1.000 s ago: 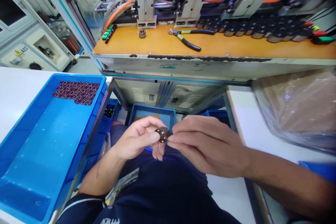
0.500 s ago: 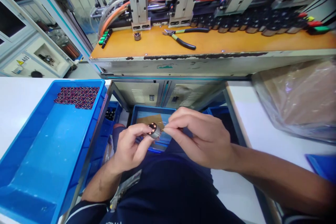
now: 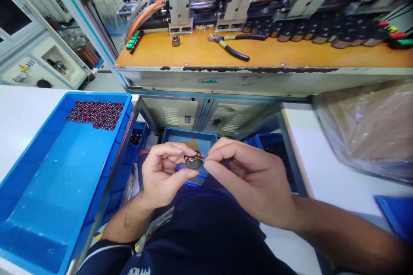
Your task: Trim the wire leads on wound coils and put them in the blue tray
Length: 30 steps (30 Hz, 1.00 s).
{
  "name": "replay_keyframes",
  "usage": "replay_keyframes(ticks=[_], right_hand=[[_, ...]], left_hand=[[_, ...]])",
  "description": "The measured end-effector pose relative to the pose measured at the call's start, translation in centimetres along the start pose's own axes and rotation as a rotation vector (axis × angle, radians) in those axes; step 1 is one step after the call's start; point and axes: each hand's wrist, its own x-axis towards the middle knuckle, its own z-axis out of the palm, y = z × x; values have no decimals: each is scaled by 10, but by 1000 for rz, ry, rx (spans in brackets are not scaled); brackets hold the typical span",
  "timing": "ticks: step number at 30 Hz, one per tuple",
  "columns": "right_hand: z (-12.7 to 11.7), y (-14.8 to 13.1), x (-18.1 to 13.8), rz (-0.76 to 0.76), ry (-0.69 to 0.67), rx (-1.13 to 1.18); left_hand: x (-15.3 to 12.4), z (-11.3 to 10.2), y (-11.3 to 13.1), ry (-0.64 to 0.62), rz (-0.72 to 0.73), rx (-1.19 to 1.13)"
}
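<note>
Between the thumb and fingers of my left hand (image 3: 164,176) is a small round motor stator (image 3: 193,163), a grey metal ring with copper windings showing at its top. My right hand (image 3: 248,176) is closed in a pinch just right of the stator. A thin copper wire (image 3: 202,160) runs from the stator to the right thumb and fingertip. Both hands are in front of my body, above a blue bin (image 3: 213,136) down below. A similar stator (image 3: 175,41) stands on the orange bench top.
Diagonal cutters (image 3: 230,45) and a marker (image 3: 136,44) lie on the orange bench (image 3: 200,56). Many black-topped metal parts (image 3: 312,32) line its back right. A blue tray (image 3: 48,197) at left holds small dark red parts (image 3: 97,114). A plastic-wrapped package (image 3: 371,124) rests at right.
The stator has turned in my left hand, so its side now faces me with the windings on top. My right hand has come slightly lower, still pinching by it. The view has shifted slightly.
</note>
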Motion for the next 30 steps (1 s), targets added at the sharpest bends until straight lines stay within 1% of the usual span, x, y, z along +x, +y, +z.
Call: replay_keyframes(ticks=[3, 4, 6, 8, 9, 12, 14, 16, 18, 20, 21, 22, 23, 24, 25, 26, 27, 28, 29, 30], right_hand=[[3, 2, -2, 318, -118, 251], [3, 4, -2, 390, -143, 315], [4, 11, -2, 488, -175, 411], [5, 19, -2, 528, -204, 490], [6, 23, -3, 526, -220, 532], [10, 32, -6, 460, -267, 650], [14, 36, -9, 389, -252, 694], [15, 37, -10, 255, -183, 635], [13, 36, -7, 10, -66, 402], [7, 36, -2, -285, 74, 19], [2, 36, 1, -411, 140, -186], [-3, 38, 3, -519, 195, -368], [-8, 41, 5, -606, 232, -517], [-12, 44, 7, -677, 245, -629], [-17, 47, 8, -738, 243, -702], [-21, 51, 8, -794, 229, -747], [-23, 54, 9, -842, 205, -778], [-25, 56, 8, -879, 179, -803], [-26, 58, 8, -912, 155, -821], [-26, 59, 7, -947, 137, -830]], left_hand=[[1, -4, 0, -34, -13, 51], [1, -5, 0, -42, -27, 47], [2, -6, 1, -44, -55, 17], [3, -6, 1, -42, -58, -8], [3, -6, 1, -43, -53, -14], [3, -5, 1, -62, -48, -32], [5, -3, 0, -53, -84, -79], [9, -2, -5, 24, -184, -152], [14, -3, -12, 157, -351, -202], [18, -7, -20, 286, -499, -164], [18, -9, -22, 340, -520, -92], [16, -10, -23, 379, -489, 19], [12, -11, -21, 384, -404, 158], [8, -11, -17, 350, -281, 305], [4, -9, -11, 280, -148, 444], [0, -6, -4, 183, -31, 554], [-2, -2, 3, 88, 51, 625], [-2, 3, 10, 14, 100, 661], [0, 8, 15, -29, 119, 672], [3, 13, 19, -45, 119, 672]])
